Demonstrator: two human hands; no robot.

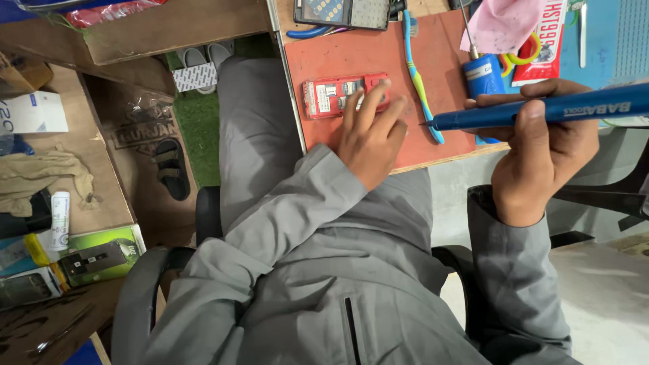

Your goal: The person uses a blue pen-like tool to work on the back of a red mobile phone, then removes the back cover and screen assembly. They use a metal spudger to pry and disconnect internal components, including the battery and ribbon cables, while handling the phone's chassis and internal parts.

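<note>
Right, the red work mat (351, 67) carries everything: one opened red phone (341, 96), back cover already off and insides bare, lying flat under the left hand (370, 138), fingers spread and pressing it down. The right hand (541, 145) is closed round one blue screwdriver (541, 110), tip in the air beside one blue-and-green toothbrush (419, 78), not yet at the phone.

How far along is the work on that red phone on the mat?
Done: the red phone lies on the red mat with its back off, insides showing. In hand: the left hand steadies it; the right hand holds a blue screwdriver, tip short of it. Left: no screws or cover are visible, so that can't be judged.
</note>
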